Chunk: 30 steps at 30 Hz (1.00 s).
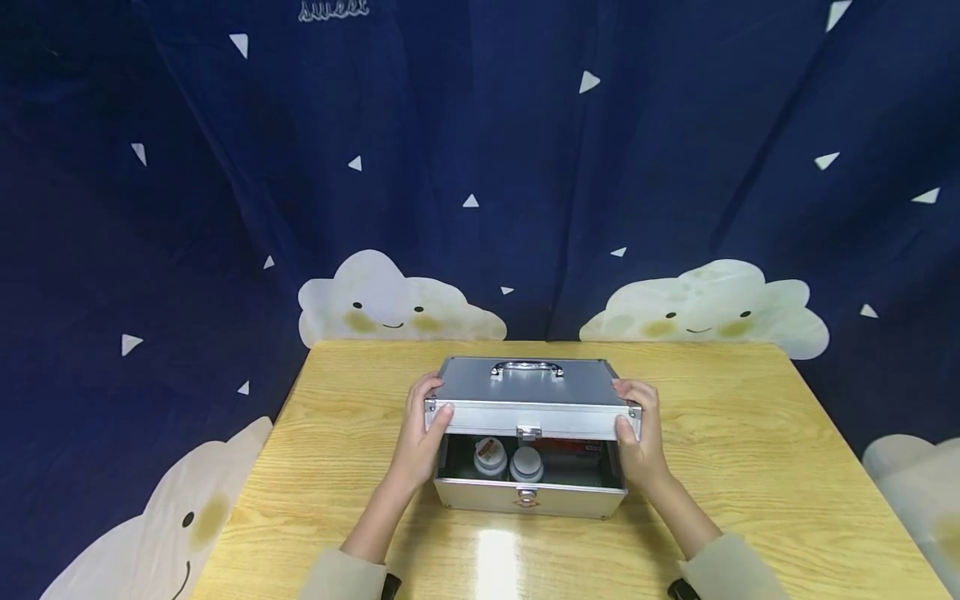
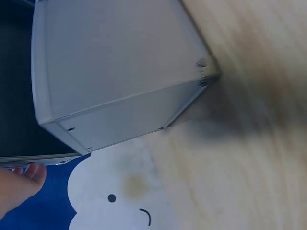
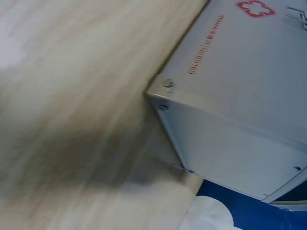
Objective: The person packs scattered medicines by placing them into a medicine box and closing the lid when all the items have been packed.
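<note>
A silver metal first-aid case (image 1: 480, 497) stands on the table with its lid (image 1: 461, 386) partly raised. My left hand (image 1: 420, 433) grips the lid's left end, thumb on the front edge and fingers over the top. At the other end, my right hand (image 1: 641, 437) holds the lid the same way. Inside the case are a white bottle with a label (image 1: 491, 454), a second white-capped bottle (image 1: 527, 464) and something red (image 1: 573, 445), partly hidden by the lid. The left wrist view shows some left fingers (image 2: 34, 175) at the lid's edge; the right wrist view shows no hand.
The case rests on a light wooden table (image 1: 360, 383). A dark blue curtain (image 1: 420, 125) with white triangles and smiling clouds hangs behind and beside it. A metal carrying handle (image 1: 527, 365) is on the lid, and a latch (image 1: 528, 496) is on the case front.
</note>
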Tool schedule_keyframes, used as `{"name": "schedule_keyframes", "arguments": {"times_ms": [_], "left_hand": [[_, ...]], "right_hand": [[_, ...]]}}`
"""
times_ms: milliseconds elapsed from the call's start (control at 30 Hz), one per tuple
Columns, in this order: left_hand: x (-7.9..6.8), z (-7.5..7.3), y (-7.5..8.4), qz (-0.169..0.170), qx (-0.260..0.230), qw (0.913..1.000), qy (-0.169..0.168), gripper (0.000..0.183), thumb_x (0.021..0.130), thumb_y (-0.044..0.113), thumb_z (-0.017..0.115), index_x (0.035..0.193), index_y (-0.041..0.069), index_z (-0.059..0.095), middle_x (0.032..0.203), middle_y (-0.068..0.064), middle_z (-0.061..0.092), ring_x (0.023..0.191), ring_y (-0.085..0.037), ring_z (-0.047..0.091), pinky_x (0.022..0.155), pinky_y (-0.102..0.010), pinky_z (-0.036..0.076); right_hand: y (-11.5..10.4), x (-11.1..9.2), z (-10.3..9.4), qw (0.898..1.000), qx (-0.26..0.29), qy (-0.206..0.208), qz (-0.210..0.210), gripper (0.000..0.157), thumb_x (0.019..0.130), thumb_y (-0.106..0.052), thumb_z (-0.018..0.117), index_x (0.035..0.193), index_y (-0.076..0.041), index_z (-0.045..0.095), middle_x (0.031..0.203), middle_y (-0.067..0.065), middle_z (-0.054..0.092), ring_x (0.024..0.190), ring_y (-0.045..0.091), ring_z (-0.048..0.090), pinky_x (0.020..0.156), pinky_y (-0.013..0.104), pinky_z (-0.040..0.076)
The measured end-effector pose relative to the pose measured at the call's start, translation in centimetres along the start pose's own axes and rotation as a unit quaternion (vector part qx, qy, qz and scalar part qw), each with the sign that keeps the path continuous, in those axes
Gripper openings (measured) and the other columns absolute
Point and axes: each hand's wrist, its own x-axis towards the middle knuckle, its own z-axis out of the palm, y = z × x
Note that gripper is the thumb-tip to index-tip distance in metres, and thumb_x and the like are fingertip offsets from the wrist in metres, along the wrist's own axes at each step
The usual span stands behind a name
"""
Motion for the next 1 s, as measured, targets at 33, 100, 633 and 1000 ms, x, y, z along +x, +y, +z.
{"name": "schedule_keyframes", "arguments": {"times_ms": [33,100,633,1000], "left_hand": [[-0.2,0.1,-0.6,0.007,0.011,0.9999,0.000,0.035,0.089,0.005,0.050,0.122,-0.004,0.042,0.135,-0.025,0.035,0.126,-0.036,0.032,0.103,-0.052,0.022],[-0.8,0.2,-1.6,0.021,0.026,0.9994,-0.002,0.035,0.089,0.009,0.050,0.122,0.001,0.042,0.137,-0.021,0.035,0.127,-0.033,0.033,0.102,-0.051,0.025],[-3.9,0.0,-4.7,0.103,0.127,0.9858,-0.040,0.053,0.095,0.049,0.033,0.126,0.006,0.035,0.145,-0.013,0.025,0.124,-0.037,0.037,0.091,-0.058,0.037],[-5.4,0.2,-6.7,0.147,0.204,0.9670,-0.042,0.062,0.092,0.056,0.021,0.126,0.006,0.031,0.145,-0.015,0.025,0.127,-0.033,0.035,0.093,-0.053,0.037]], "right_hand": [[0.0,-0.2,-0.1,1.000,-0.002,-0.003,-0.009,0.045,0.093,-0.024,0.042,0.090,0.021,0.036,0.091,0.037,0.038,0.106,0.018,0.044,0.095,0.026,0.029],[0.0,-0.5,-0.3,1.000,-0.004,-0.010,-0.024,0.047,0.093,-0.026,0.042,0.089,0.020,0.036,0.091,0.036,0.038,0.107,0.019,0.045,0.096,0.026,0.029],[3.5,-5.8,-2.0,0.988,-0.072,-0.092,-0.106,0.037,0.098,-0.035,0.033,0.095,0.002,0.034,0.099,0.029,0.040,0.123,0.023,0.039,0.104,0.027,0.027],[3.8,-7.5,-2.3,0.976,-0.122,-0.104,-0.145,0.034,0.098,-0.035,0.033,0.099,-0.002,0.037,0.104,0.027,0.045,0.127,0.023,0.037,0.106,0.029,0.026]]}}
